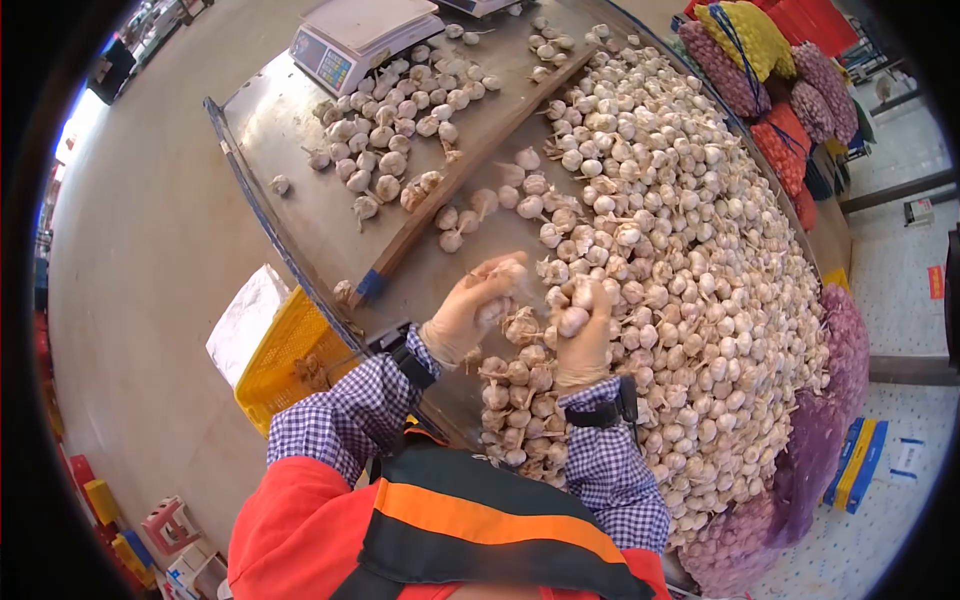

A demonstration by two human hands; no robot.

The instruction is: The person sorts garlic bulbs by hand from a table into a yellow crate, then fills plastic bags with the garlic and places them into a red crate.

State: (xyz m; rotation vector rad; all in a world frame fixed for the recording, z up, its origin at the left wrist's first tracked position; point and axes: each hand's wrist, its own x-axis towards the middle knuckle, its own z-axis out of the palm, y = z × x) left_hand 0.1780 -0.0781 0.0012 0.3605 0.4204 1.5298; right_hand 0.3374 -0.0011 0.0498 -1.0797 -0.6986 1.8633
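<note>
On a metal table (400, 318), a large heap of garlic bulbs (690, 300) covers the right side. My left hand (476, 305), in a thin pale glove, has its fingers curled round garlic near the heap's left edge. Just right of it, my right hand (583, 330), gloved too, holds garlic bulbs between thumb and fingers. Between and below the hands lie loose bulbs (520, 325). Past a wooden bar (470, 170) that crosses the table, a smaller group of bulbs (390, 130) is spread out.
A white scale (355, 45) stands at the table's far left. A yellow crate (290, 355) with a white sack (245, 320) is beside the left edge. Filled net bags (735, 60) stand beyond the right edge; purple netting (815, 440) lies along the lower right.
</note>
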